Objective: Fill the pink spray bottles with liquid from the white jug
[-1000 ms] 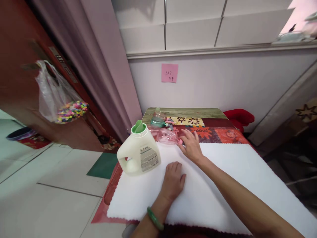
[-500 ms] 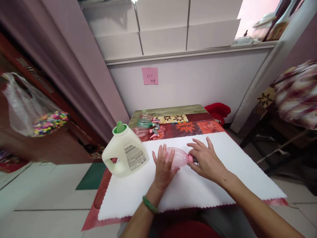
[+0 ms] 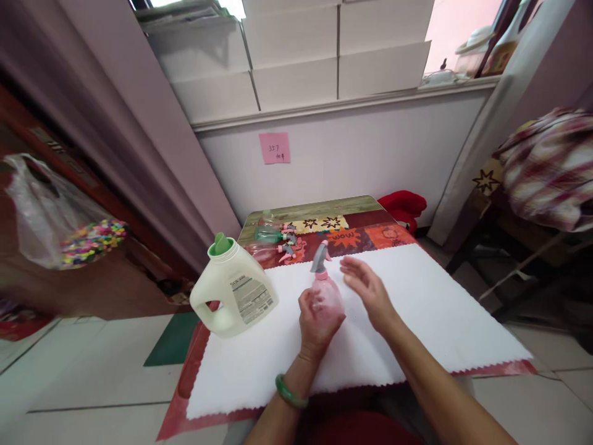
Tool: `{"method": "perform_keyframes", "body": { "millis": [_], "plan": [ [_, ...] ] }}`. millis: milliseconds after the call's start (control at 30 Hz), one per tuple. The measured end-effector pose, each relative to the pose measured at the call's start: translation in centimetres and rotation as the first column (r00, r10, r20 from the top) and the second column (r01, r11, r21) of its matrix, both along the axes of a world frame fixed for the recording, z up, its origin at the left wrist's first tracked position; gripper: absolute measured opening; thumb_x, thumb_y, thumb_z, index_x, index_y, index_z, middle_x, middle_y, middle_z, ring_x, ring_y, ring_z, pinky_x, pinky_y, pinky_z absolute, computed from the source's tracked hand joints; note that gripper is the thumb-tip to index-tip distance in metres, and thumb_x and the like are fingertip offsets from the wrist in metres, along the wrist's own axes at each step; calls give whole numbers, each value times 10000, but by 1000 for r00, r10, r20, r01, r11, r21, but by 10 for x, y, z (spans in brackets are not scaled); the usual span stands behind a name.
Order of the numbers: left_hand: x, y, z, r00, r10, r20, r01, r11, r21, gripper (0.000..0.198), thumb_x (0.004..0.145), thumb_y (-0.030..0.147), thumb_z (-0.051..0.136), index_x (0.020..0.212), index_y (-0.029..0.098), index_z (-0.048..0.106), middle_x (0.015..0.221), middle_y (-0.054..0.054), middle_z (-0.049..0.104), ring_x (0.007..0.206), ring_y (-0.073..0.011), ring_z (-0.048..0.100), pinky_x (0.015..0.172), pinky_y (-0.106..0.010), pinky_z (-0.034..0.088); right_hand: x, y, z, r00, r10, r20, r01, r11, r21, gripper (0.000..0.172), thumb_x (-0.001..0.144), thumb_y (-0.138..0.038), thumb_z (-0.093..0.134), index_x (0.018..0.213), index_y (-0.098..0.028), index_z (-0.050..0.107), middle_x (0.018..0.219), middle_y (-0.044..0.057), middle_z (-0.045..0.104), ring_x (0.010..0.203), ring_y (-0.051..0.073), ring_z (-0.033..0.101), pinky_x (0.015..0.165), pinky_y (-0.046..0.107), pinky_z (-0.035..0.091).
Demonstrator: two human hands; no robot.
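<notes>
A clear pink spray bottle with a grey and pink trigger head stands roughly upright over the white mat. My left hand, a green bangle on its wrist, is wrapped round the bottle's body from the left. Just to the right of the bottle, my right hand is held apart from it, fingers stretched out and holding nothing. A large cream jug with a green cap and a side handle stands to the left of the hands.
Several spray bottles, one of them green, lie at the table's back left on a patterned red cloth. A pink note is on the wall. A plastic bag of colourful pieces hangs at left; a plaid cloth is at right.
The spray bottle has gone from lying sideways to upright, its trigger head now on top. My left hand has closed round its body, and my right hand has let go of the head end.
</notes>
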State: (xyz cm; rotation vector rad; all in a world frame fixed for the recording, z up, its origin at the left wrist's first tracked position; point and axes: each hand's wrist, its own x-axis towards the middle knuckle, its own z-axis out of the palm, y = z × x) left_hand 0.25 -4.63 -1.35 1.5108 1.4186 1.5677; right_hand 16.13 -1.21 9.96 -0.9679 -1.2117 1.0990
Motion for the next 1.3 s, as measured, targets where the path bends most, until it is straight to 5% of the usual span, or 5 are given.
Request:
{"method": "perform_keyframes", "body": {
  "millis": [367,533,700,1000,1300],
  "plan": [
    [-2,6,4,950,195,-245,-114,945,307,881,687,394,895,1448,253,475,1336,-172,551,1231,-355,570,1000,-532,509,-46,17,-3,992,-124,-28,115,970,-215,474,710,-644,796,743,-178,719,774,55,740,767,212,650,775,337,502],
    [-2,0,12,984,19,175,-24,999,28,1006,494,284,987,1367,262,486,1346,-134,577,1228,-328,584,1071,-471,444,-39,18,-12,994,-94,-57,80,975,-209,477,796,-654,739,729,-182,743,812,102,785,789,233,692,789,350,521],
    [-3,0,26,711,-227,665,376,923,-87,886,414,183,1004,1165,252,539,1142,-76,685,1047,-274,653,933,-393,485,-29,17,-7,993,29,-114,-49,983,-174,395,815,-576,757,723,-195,717,820,77,787,841,233,703,832,350,519],
    [-2,9,31,427,-199,882,655,740,-151,991,755,949,440,1197,99,693,1022,-192,727,796,-279,684,656,-398,532,-33,20,6,992,91,-88,-100,990,-103,391,857,-555,715,688,-204,685,888,67,796,825,214,672,798,337,490],
    [-8,9,31,368,-196,909,554,831,-45,616,778,383,843,1339,256,624,1349,-99,681,1118,-264,684,862,-368,564,-42,29,-2,984,-90,-152,72,990,-119,452,835,-639,724,706,-206,712,841,64,777,873,237,687,834,352,502]
  ]
}}
